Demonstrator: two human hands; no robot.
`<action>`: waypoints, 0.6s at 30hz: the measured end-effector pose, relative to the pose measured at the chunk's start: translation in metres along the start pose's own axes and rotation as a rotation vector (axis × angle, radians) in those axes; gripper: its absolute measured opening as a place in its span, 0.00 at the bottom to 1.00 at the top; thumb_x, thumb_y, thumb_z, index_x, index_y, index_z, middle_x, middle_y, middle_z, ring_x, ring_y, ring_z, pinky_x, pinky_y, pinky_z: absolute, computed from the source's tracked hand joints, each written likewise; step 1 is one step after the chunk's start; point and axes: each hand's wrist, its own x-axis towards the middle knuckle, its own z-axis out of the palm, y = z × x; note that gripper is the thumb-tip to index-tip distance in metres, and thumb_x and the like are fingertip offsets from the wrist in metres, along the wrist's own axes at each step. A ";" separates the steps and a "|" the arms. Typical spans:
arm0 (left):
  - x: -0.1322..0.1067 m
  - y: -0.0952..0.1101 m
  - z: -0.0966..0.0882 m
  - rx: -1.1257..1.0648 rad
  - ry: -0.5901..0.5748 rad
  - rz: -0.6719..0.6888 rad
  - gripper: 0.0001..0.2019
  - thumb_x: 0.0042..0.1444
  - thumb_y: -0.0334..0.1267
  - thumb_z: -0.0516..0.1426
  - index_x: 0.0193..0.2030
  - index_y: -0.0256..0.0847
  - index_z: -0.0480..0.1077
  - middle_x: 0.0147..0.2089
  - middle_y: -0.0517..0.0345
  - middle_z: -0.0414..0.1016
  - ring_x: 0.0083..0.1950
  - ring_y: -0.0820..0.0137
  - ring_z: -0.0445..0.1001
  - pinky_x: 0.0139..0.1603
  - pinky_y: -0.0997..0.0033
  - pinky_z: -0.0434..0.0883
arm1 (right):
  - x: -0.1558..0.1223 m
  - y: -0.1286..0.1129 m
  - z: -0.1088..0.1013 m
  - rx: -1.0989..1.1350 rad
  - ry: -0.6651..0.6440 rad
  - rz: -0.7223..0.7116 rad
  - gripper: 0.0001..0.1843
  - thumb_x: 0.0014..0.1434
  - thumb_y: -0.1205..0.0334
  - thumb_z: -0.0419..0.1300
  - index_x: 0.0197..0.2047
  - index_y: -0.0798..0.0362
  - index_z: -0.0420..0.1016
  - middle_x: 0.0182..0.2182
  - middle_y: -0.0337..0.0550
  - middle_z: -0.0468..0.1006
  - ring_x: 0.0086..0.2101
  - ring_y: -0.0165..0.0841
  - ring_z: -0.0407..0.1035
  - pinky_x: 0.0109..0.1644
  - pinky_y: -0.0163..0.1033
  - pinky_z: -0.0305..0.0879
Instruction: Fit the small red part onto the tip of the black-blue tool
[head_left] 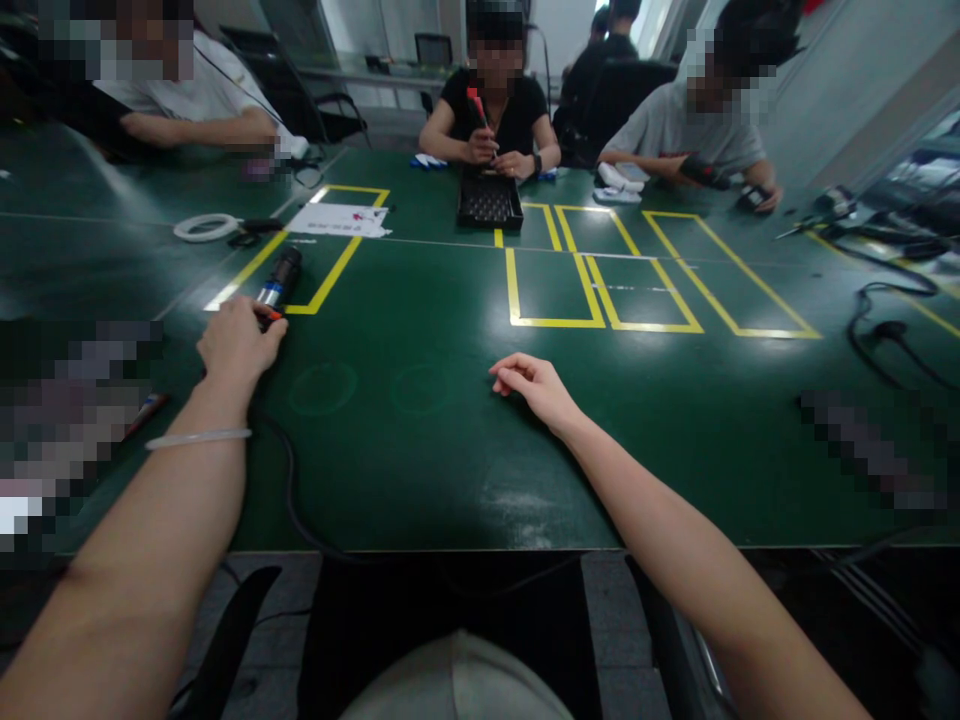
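My left hand (238,338) is closed around the lower end of a black cylindrical tool (283,276) with a blue-and-silver band. An orange-red part of the tool shows by my thumb, and its exact kind is unclear. It lies tilted within a yellow tape outline on the left. A black cord (291,480) runs from near this hand over the table's front edge. My right hand (534,385) rests on the green tabletop (435,460) right of centre, fingers loosely curled together, with nothing visible in them.
A white sheet (337,220), a coiled white cable (206,228) and a black tray (490,203) lie farther back. Yellow tape (556,323) marks several outlines. Black cables (862,310) lie at right. Across the table, a person's hand (480,147) holds a red tool; other people sit nearby.
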 end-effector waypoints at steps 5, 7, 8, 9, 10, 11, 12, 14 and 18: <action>-0.004 0.006 -0.005 -0.077 0.142 0.131 0.23 0.66 0.48 0.50 0.58 0.34 0.70 0.61 0.51 0.67 0.55 0.62 0.65 0.59 0.57 0.64 | 0.001 0.001 0.000 -0.002 -0.009 -0.008 0.12 0.60 0.55 0.61 0.39 0.55 0.77 0.27 0.40 0.78 0.29 0.29 0.70 0.39 0.37 0.68; -0.009 0.018 -0.008 -0.219 0.153 0.202 0.22 0.66 0.46 0.51 0.59 0.34 0.70 0.57 0.53 0.72 0.54 0.66 0.67 0.60 0.62 0.64 | 0.002 0.002 0.000 -0.003 -0.016 -0.010 0.12 0.60 0.55 0.60 0.39 0.55 0.77 0.27 0.40 0.78 0.29 0.29 0.70 0.39 0.37 0.68; -0.013 0.028 -0.010 -0.331 0.107 0.232 0.22 0.65 0.46 0.52 0.59 0.34 0.70 0.53 0.54 0.74 0.51 0.68 0.70 0.58 0.64 0.65 | 0.002 0.003 0.000 -0.005 -0.018 -0.013 0.12 0.61 0.55 0.60 0.39 0.55 0.76 0.27 0.40 0.78 0.29 0.29 0.70 0.39 0.37 0.68; -0.019 0.039 -0.012 -0.459 0.029 0.260 0.22 0.64 0.46 0.53 0.60 0.35 0.70 0.48 0.54 0.76 0.47 0.69 0.72 0.54 0.66 0.68 | 0.002 0.004 0.000 -0.009 -0.021 -0.016 0.11 0.60 0.55 0.60 0.40 0.55 0.76 0.27 0.40 0.78 0.29 0.29 0.70 0.38 0.36 0.67; -0.026 0.052 -0.014 -0.593 -0.072 0.292 0.23 0.64 0.46 0.54 0.60 0.35 0.69 0.45 0.54 0.77 0.44 0.69 0.73 0.49 0.68 0.69 | 0.002 0.005 0.000 -0.017 -0.023 -0.021 0.11 0.60 0.56 0.60 0.40 0.55 0.76 0.27 0.40 0.78 0.29 0.29 0.70 0.38 0.36 0.67; -0.035 0.066 -0.015 -0.715 -0.182 0.331 0.24 0.62 0.46 0.55 0.60 0.34 0.68 0.43 0.53 0.78 0.42 0.69 0.75 0.44 0.70 0.70 | 0.002 0.006 0.001 -0.026 -0.026 -0.030 0.11 0.60 0.57 0.60 0.40 0.55 0.76 0.27 0.39 0.78 0.29 0.29 0.70 0.38 0.36 0.67; -0.046 0.080 -0.017 -0.799 -0.282 0.367 0.24 0.61 0.47 0.58 0.60 0.34 0.68 0.42 0.51 0.79 0.41 0.68 0.76 0.41 0.70 0.70 | 0.001 0.006 0.002 -0.037 -0.030 -0.042 0.10 0.60 0.58 0.60 0.41 0.55 0.75 0.28 0.39 0.78 0.30 0.29 0.71 0.38 0.36 0.67; -0.069 0.108 -0.019 -0.896 -0.451 0.426 0.25 0.57 0.48 0.62 0.56 0.35 0.68 0.43 0.49 0.79 0.41 0.65 0.77 0.39 0.69 0.71 | -0.001 0.007 0.005 -0.062 -0.043 -0.079 0.09 0.60 0.60 0.60 0.42 0.54 0.74 0.29 0.39 0.78 0.31 0.29 0.71 0.39 0.36 0.67; -0.107 0.143 -0.021 -0.938 -0.720 0.581 0.21 0.56 0.47 0.63 0.52 0.37 0.71 0.48 0.47 0.79 0.49 0.62 0.77 0.50 0.62 0.73 | -0.009 0.002 0.012 -0.165 -0.088 -0.204 0.11 0.60 0.62 0.59 0.47 0.53 0.73 0.31 0.38 0.76 0.30 0.28 0.69 0.38 0.36 0.66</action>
